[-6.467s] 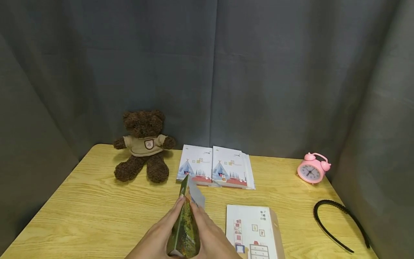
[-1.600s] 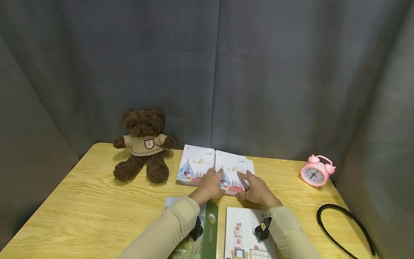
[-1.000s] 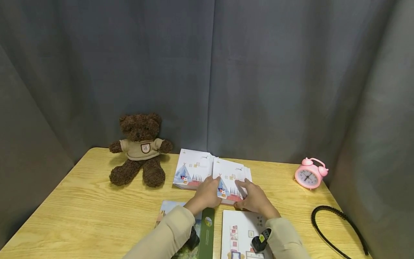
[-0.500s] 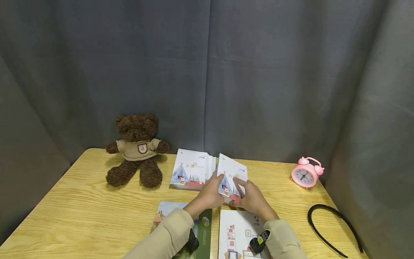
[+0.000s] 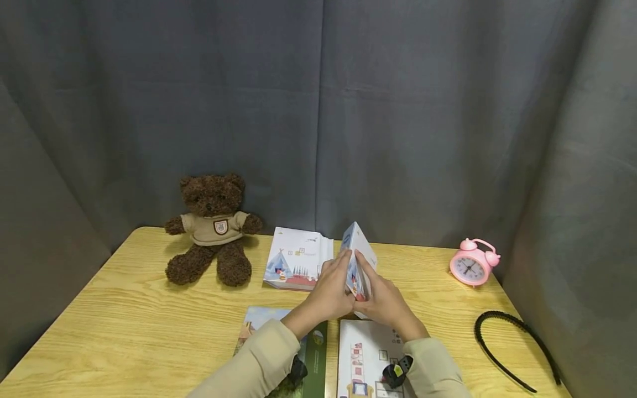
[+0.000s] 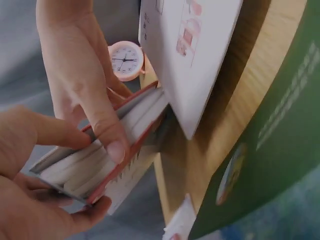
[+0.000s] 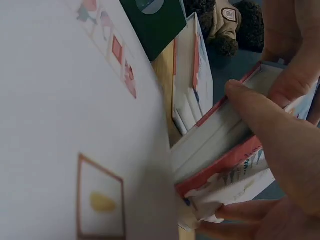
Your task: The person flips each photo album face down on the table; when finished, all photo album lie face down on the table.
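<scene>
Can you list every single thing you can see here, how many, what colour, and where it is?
teddy bear: one, dark brown in a tan shirt, back left of table.
tent booklet: one, white, tilted up between both hands.
tent booklet stack: one, white, lying left of the lifted one.
green album: one, near edge, under the left sleeve.
white box: one, near edge, right of album.
alarm clock: one, pink, back right.
headband: one, black, right edge.
table: one, light wood.
left hand: grips booklet.
right hand: grips booklet.

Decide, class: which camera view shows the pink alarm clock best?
The head view: the pink alarm clock stands whole on the table's far right. The left wrist view shows its face partly behind a hand. The right wrist view misses it.
</scene>
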`<state>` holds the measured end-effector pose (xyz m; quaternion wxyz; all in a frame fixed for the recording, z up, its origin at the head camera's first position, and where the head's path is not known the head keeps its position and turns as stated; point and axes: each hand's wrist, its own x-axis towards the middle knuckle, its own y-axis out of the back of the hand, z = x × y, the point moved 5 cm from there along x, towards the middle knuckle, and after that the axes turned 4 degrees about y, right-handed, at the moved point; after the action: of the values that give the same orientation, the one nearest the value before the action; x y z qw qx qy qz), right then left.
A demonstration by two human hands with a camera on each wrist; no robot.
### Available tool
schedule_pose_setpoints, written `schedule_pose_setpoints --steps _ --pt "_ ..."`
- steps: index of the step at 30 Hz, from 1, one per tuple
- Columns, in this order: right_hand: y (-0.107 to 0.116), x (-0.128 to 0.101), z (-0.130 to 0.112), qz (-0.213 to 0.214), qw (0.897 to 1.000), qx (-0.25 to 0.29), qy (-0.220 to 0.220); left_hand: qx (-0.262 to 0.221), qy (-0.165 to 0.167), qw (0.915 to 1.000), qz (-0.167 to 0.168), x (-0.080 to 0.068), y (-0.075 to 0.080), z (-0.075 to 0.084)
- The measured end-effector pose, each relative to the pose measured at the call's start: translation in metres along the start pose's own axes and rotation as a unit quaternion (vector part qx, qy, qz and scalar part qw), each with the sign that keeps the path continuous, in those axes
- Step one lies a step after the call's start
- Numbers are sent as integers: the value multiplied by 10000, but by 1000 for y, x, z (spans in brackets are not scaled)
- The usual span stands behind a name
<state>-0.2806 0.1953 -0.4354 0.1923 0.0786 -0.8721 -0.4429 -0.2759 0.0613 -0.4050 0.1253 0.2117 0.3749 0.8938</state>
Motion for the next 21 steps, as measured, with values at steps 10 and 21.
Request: schedule_pose_setpoints --steps 10,21 --pt "15 -3 -9 271 9974 507 439 24 -208 9989 -429 -1 7 26" --pt "34 -4 -6 355 9935 929 545 862 -1079 9901 -236 3 2 51"
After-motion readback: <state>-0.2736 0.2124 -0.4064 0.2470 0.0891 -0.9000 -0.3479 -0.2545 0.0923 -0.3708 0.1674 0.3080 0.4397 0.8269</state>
